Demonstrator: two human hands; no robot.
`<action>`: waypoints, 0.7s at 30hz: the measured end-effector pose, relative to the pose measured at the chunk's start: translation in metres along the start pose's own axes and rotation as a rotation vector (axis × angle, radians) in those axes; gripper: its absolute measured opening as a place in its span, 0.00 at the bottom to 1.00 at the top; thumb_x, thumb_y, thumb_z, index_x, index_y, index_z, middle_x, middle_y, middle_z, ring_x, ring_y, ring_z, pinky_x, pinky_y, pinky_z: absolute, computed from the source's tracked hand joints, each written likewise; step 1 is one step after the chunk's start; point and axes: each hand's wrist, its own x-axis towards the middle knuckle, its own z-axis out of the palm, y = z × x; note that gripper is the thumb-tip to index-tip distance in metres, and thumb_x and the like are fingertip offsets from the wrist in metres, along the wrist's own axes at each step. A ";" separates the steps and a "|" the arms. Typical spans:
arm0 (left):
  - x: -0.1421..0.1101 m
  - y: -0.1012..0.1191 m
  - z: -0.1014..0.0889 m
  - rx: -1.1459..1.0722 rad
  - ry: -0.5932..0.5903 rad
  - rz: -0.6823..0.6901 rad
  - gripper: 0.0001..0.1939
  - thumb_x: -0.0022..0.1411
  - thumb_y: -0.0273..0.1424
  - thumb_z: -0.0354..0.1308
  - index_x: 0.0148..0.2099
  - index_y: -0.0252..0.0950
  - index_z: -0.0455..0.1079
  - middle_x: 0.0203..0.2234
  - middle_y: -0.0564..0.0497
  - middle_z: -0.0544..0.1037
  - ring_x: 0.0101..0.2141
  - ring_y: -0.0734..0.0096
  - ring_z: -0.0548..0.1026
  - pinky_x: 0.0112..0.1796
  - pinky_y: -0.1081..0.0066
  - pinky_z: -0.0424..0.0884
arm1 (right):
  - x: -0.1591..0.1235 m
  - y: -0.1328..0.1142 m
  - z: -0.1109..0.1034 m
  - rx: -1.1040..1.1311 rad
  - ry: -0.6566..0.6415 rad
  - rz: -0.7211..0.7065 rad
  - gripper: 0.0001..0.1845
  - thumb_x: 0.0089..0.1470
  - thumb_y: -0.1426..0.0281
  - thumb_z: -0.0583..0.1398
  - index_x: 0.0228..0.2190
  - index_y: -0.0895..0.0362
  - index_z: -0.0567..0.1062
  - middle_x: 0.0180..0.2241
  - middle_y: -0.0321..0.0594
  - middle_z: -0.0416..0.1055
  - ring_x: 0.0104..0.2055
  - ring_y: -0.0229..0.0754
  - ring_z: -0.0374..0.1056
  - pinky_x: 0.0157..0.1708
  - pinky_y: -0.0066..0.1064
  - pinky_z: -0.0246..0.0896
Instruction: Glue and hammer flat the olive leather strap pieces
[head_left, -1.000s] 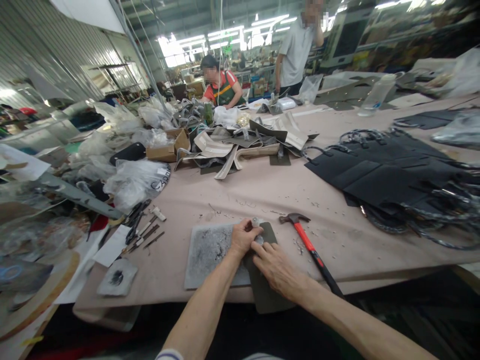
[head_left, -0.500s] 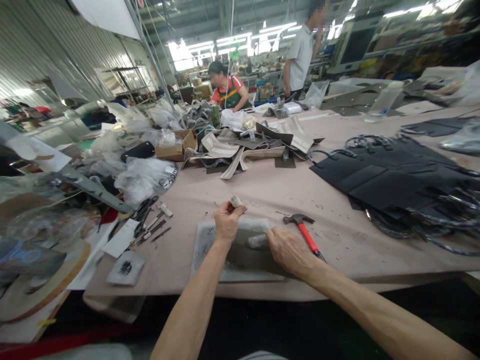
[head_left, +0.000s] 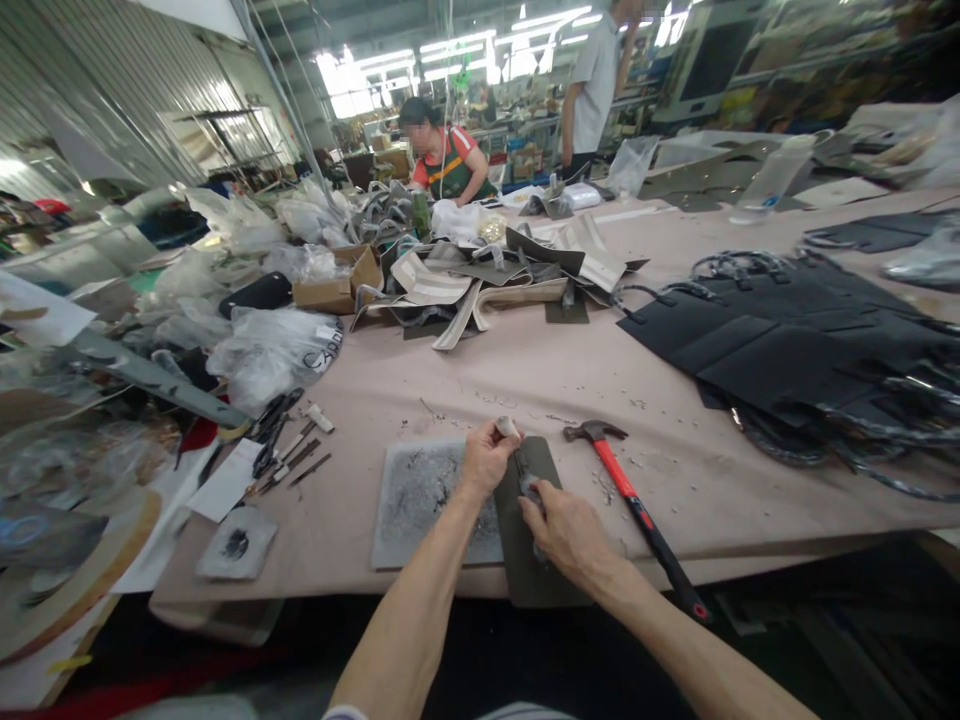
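My left hand point(head_left: 486, 458) is closed around a small hand tool with a pale, blunt top point(head_left: 507, 427); a thin shaft seems to run down from it. It is held over the upper part of a dark olive panel point(head_left: 551, 585). My right hand point(head_left: 570, 530) rests on that panel, fingers curled onto a clear-plastic-wrapped piece point(head_left: 529, 487) attached or lying there; its fingers partly cover it. Under the panel's left side lies a grey, scuffed slab point(head_left: 420, 500). To the right, a claw hammer point(head_left: 626, 485) with a red and black handle lies on the table.
Black bag panels with handles point(head_left: 780, 340) are piled at right. Olive and beige pieces point(head_left: 450, 280) are heaped at the back, beside a cardboard box point(head_left: 337, 285). Scissors point(head_left: 276, 430) and slim tools point(head_left: 300, 455) lie at left. Two people are beyond the table.
The panel lay across the slab half a second ago and now sits upright along its right side. My left hand moved back right with the tool; my right hand shifted from the panel's edge onto the wrapped piece.
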 end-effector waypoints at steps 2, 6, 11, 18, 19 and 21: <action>0.001 -0.009 0.001 0.011 -0.009 -0.002 0.13 0.50 0.32 0.70 0.38 0.35 0.73 0.29 0.52 0.81 0.33 0.69 0.80 0.39 0.71 0.74 | -0.001 0.001 0.003 0.062 0.008 0.004 0.17 0.68 0.61 0.51 0.45 0.58 0.73 0.39 0.49 0.80 0.41 0.49 0.77 0.36 0.33 0.59; -0.001 -0.020 -0.002 0.060 0.009 0.021 0.10 0.53 0.31 0.68 0.38 0.35 0.72 0.31 0.51 0.82 0.34 0.68 0.81 0.41 0.69 0.75 | 0.001 0.019 0.004 0.192 0.142 -0.011 0.22 0.69 0.58 0.47 0.50 0.57 0.73 0.44 0.47 0.78 0.44 0.47 0.75 0.40 0.33 0.62; -0.002 -0.024 -0.004 0.091 0.025 0.022 0.09 0.56 0.29 0.66 0.40 0.36 0.73 0.32 0.50 0.82 0.36 0.67 0.81 0.43 0.68 0.76 | 0.003 0.076 -0.002 -0.127 0.403 0.092 0.22 0.67 0.58 0.50 0.46 0.61 0.75 0.42 0.53 0.74 0.45 0.52 0.71 0.43 0.38 0.61; -0.002 -0.024 -0.002 0.143 0.019 0.022 0.08 0.56 0.29 0.66 0.38 0.35 0.73 0.32 0.50 0.83 0.36 0.67 0.81 0.42 0.70 0.75 | -0.010 0.128 0.000 -0.309 0.168 0.308 0.19 0.65 0.59 0.53 0.48 0.60 0.71 0.38 0.49 0.71 0.37 0.50 0.70 0.33 0.36 0.57; -0.002 -0.024 -0.002 0.141 0.017 0.023 0.08 0.56 0.30 0.66 0.39 0.35 0.73 0.32 0.50 0.83 0.36 0.67 0.81 0.42 0.70 0.75 | -0.010 0.129 0.000 -0.277 0.138 0.329 0.18 0.66 0.60 0.52 0.47 0.60 0.71 0.38 0.48 0.71 0.37 0.49 0.71 0.33 0.35 0.57; -0.002 -0.023 -0.002 0.147 0.013 0.027 0.08 0.56 0.30 0.66 0.39 0.35 0.73 0.32 0.50 0.83 0.35 0.67 0.81 0.42 0.70 0.74 | -0.009 0.129 -0.001 -0.212 0.086 0.365 0.16 0.66 0.62 0.51 0.44 0.59 0.71 0.38 0.48 0.71 0.36 0.48 0.71 0.32 0.35 0.55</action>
